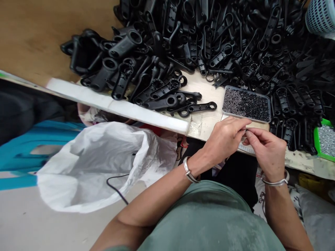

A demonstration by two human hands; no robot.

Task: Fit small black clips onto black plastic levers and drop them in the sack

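Note:
My left hand (225, 135) and my right hand (268, 148) meet at the front edge of the table, fingertips pinched close together. Between them shows a tiny dark piece, too small and too covered by the fingers to name. Just beyond my hands lies a clear plastic box (224, 111) filled with small dark parts, greyish on the left and black on the right. Black plastic handle-like parts (290, 130) stand in a row to the right of the box. More black plastic arms with ringed ends (202, 106) lie to its left.
Black plastic parts (193, 45) are heaped across the back. A green tray (317, 139) of silvery pieces sits at right, a blue basket (320, 15) at upper right. A white foam strip (117, 106) edges the table above an open white sack (86, 167).

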